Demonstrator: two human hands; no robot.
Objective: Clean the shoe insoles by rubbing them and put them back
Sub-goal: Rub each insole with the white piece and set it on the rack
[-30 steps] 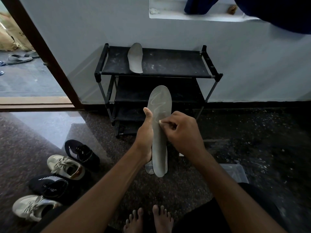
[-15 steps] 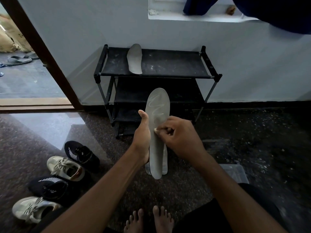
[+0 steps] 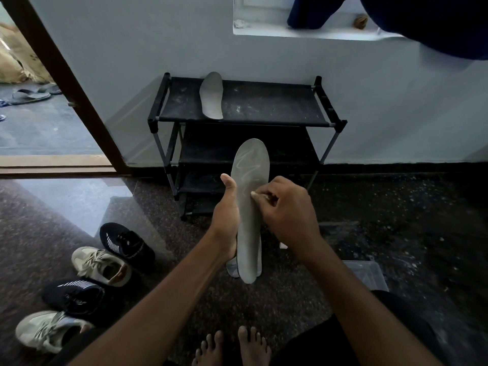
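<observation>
Holding a grey insole [image 3: 249, 233] upright in front of the black shoe rack [image 3: 264, 107], we grip its left edge in the left hand [image 3: 227, 220]. The thumb lies up along the side and the other fingers wrap out of sight behind it. The right hand [image 3: 287, 212] meets the insole's face from the right, its fingers [image 3: 264, 191] curled tight with the tips against the grey; whether they pinch anything between them we cannot tell. Pale squiggled marks show at the insole's toe end, which stands before the rack's middle shelf. A paler piece [image 3: 231, 268] shows behind the heel end, below the left palm. A second insole [image 3: 212, 96] lies on the rack's top shelf, towards its left end. On the floor to the left of the rack and nearer us, four shoes sit in a loose row: black shoe [image 3: 126, 243], beige shoe [image 3: 101, 265], second black shoe [image 3: 79, 297], second beige shoe [image 3: 45, 331]. A clear plastic box [image 3: 367, 273] sits on the floor in front of the rack's right end, partly behind the right forearm.
</observation>
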